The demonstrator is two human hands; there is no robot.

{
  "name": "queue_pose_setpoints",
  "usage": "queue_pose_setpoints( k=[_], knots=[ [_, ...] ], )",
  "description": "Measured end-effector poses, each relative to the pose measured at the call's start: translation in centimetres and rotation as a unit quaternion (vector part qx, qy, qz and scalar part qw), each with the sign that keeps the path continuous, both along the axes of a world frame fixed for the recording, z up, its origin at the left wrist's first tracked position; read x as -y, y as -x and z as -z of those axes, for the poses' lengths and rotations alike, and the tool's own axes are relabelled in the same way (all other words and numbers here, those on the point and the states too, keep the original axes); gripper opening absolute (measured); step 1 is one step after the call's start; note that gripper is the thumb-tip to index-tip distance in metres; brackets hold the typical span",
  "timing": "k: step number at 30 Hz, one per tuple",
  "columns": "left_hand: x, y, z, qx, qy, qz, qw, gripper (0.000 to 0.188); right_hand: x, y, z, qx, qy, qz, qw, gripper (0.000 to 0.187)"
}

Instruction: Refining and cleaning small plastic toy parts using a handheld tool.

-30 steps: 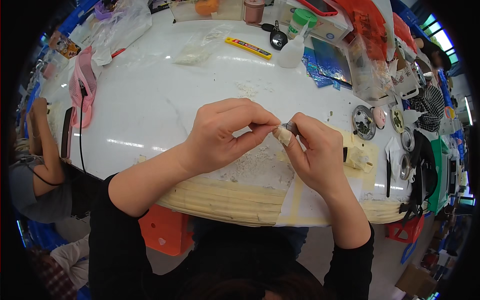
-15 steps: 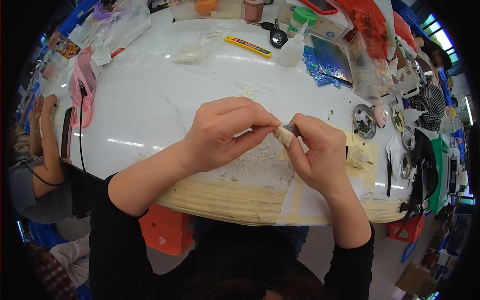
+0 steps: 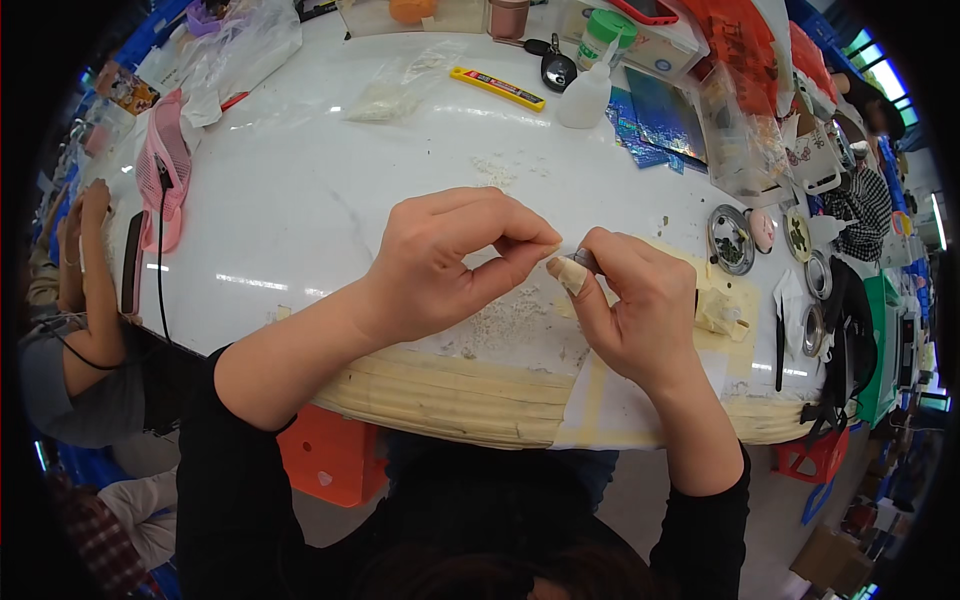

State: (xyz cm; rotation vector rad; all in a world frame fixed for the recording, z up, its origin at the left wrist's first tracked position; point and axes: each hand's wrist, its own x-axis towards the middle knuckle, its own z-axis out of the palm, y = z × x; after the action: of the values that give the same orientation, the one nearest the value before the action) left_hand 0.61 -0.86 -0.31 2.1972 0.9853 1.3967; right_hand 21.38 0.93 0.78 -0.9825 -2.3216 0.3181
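Note:
Above the near part of the white table (image 3: 300, 200), my left hand (image 3: 435, 260) is closed in a pinch. Whatever lies between its thumb and forefinger is too small to make out. My right hand (image 3: 640, 305), just across from it, has its fingers curled around a small grey piece (image 3: 583, 260), mostly hidden by the grip. Cream tape (image 3: 570, 274) wraps the right thumb. A narrow gap separates the left fingertips from that thumb. White crumbs (image 3: 505, 322) lie scattered below the hands, with another patch of crumbs (image 3: 492, 170) farther back.
Behind the hands lie a yellow cutter-like strip (image 3: 497, 88), a car key (image 3: 557, 68) and a white squeeze bottle (image 3: 584, 98). Round metal dishes (image 3: 731, 240) stand at right. Cream tape covers the table's front edge (image 3: 450, 400). A co-worker's arm (image 3: 95, 270) rests at far left.
My left fingertips have drawn slightly away from the right thumb, opening a small gap. The right hand keeps its hold on the grey piece, almost still.

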Motion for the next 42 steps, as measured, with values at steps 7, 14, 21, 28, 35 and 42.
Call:
queue_pose_setpoints(
  k=[7, 14, 21, 28, 35, 42],
  knots=[
    [0.03, -0.07, 0.04, 0.012, 0.017, 0.008, 1.0, 0.015, -0.24, 0.1, 0.39, -0.013, -0.014, 0.007, 1.0, 0.021],
    [-0.1, 0.05, -0.01, -0.01, -0.014, 0.008, 1.0, 0.016, -0.2, 0.16, 0.34, -0.009, -0.01, 0.011, 1.0, 0.025],
    [-0.32, 0.12, 0.05, -0.033, -0.055, 0.007, 0.998, 0.019, -0.22, 0.18, 0.28, -0.005, -0.009, 0.009, 1.0, 0.025],
    [-0.51, 0.32, -0.01, -0.045, -0.072, 0.013, 0.996, 0.02, -0.16, 0.12, 0.16, -0.011, 0.007, -0.002, 1.0, 0.02],
    [-0.25, 0.25, 0.01, 0.035, 0.083, 0.047, 0.995, 0.012, -0.22, -0.05, 0.19, -0.009, 0.011, -0.008, 1.0, 0.018],
    [-0.36, 0.37, 0.03, 0.22, 0.4, 0.074, 0.886, 0.009, 0.01, 0.1, 0.05, 0.005, 0.028, -0.004, 1.0, 0.02]
  ],
)
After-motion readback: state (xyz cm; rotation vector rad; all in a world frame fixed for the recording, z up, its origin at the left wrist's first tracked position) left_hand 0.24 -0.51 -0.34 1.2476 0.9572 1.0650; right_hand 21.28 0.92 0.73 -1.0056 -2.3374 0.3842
